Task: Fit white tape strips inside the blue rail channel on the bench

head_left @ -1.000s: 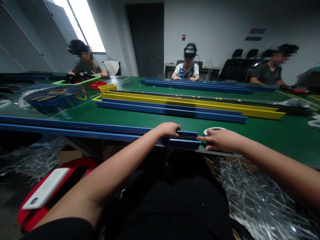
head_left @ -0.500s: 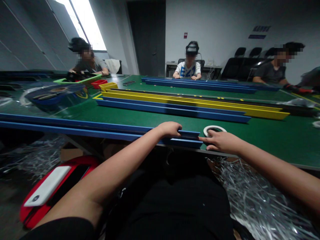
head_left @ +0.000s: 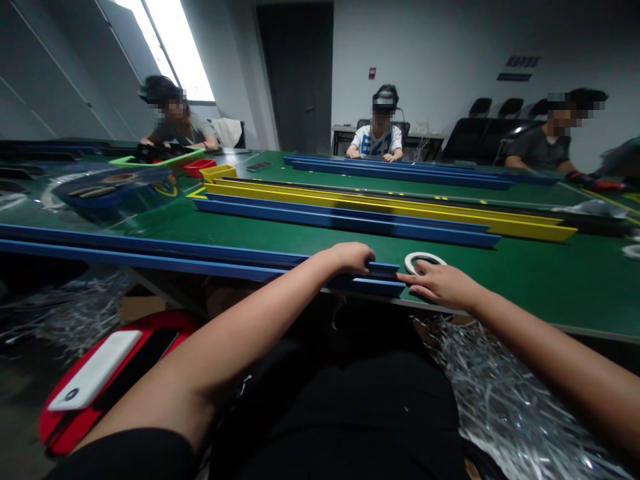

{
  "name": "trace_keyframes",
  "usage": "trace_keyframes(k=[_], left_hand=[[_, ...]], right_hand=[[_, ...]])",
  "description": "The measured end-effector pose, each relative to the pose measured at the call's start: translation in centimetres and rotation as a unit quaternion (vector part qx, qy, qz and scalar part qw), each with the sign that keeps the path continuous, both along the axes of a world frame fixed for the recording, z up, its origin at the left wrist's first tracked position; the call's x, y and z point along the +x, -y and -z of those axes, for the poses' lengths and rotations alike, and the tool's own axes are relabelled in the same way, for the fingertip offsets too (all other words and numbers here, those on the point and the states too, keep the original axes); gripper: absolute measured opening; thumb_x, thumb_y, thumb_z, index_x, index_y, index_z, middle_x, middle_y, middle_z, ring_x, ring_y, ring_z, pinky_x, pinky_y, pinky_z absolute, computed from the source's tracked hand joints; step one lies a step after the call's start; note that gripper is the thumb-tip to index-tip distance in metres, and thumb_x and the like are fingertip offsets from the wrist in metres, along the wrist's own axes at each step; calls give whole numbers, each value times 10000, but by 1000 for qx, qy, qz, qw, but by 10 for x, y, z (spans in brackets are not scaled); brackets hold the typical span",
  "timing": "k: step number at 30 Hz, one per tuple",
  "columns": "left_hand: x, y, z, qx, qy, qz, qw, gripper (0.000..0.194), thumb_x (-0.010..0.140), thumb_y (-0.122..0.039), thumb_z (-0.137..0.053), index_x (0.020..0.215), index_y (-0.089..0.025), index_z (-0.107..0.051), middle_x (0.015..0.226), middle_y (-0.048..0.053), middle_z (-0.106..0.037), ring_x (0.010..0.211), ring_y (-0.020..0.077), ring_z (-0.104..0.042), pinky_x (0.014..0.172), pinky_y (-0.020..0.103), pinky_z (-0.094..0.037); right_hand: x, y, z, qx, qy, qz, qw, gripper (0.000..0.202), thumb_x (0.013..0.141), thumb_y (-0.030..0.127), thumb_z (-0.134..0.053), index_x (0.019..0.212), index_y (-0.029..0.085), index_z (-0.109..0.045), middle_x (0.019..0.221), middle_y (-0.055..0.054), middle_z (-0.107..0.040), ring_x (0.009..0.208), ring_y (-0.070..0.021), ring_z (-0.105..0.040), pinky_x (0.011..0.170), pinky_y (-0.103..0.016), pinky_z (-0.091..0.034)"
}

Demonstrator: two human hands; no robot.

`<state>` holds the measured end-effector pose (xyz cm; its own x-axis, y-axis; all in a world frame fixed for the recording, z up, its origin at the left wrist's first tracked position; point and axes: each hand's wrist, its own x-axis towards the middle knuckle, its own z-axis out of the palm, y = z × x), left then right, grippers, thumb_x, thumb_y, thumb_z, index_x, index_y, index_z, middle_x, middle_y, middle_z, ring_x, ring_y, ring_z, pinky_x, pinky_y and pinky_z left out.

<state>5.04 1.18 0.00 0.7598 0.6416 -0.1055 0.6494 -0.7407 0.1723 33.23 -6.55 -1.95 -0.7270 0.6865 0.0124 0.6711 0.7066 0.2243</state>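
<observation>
Left hand (head_left: 354, 257): shifted toward end of blue channel (head_left: 379, 287) (grip cannot be told)
Right hand (head_left: 443, 283): grip open, by white roll (head_left: 424, 255)

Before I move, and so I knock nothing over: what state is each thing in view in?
Near blue channel: lying lengthwise
Left hand: curled over that channel
Right hand: index finger extended toward channel's end
White ring: flat, partly hidden by right hand
Yellow channel: lying lengthwise
Green tray: open, holding dark items
Door: closed
</observation>
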Motion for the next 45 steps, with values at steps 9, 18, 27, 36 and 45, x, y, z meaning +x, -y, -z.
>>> trace_keyframes(k=[9,18,27,36,45], left_hand=[[41,12,0,32,-3,10,999,354,814,-458,-586,1086,-261,-698,1024,70,-739,884,225,-677,670,272,-468],[57,19,3,31,9,-20,999,322,789,-436,-568,1003,-258,-731,993,80,-746,877,228,-682,675,280,-475],[56,17,3,6,15,-44,999,328,754,-485,-558,941,-264,-711,930,63,-738,795,219,-668,611,281,-456],[54,20,1,5,9,-57,998,356,759,-502,-564,976,-269,-722,973,71,-740,857,237,-677,665,295,-490],[57,20,2,16,13,-56,998,360,761,-486,-589,1037,-289,-709,1037,62,-740,900,237,-682,717,300,-505]], right_hand=[[5,8,11,50,-26,39,998,504,1002,406,-306,1499,355,-374,1107,-103,-569,816,-170,-572,651,-271,-428],[4,4,22,43,-121,123,984,475,975,493,-365,1425,397,-484,1118,-88,-568,945,-201,-574,763,-312,-464],[-25,38,39,47,-236,246,939,349,961,422,-428,1185,381,-693,1121,-59,-558,923,-181,-566,748,-283,-445],[-49,70,43,106,-212,255,938,379,964,304,-394,1226,330,-666,1181,-79,-581,909,-187,-583,704,-281,-440],[-21,52,21,56,-280,321,903,675,959,494,-376,1569,284,-179,1137,-77,-676,913,-226,-658,713,-321,-496]])
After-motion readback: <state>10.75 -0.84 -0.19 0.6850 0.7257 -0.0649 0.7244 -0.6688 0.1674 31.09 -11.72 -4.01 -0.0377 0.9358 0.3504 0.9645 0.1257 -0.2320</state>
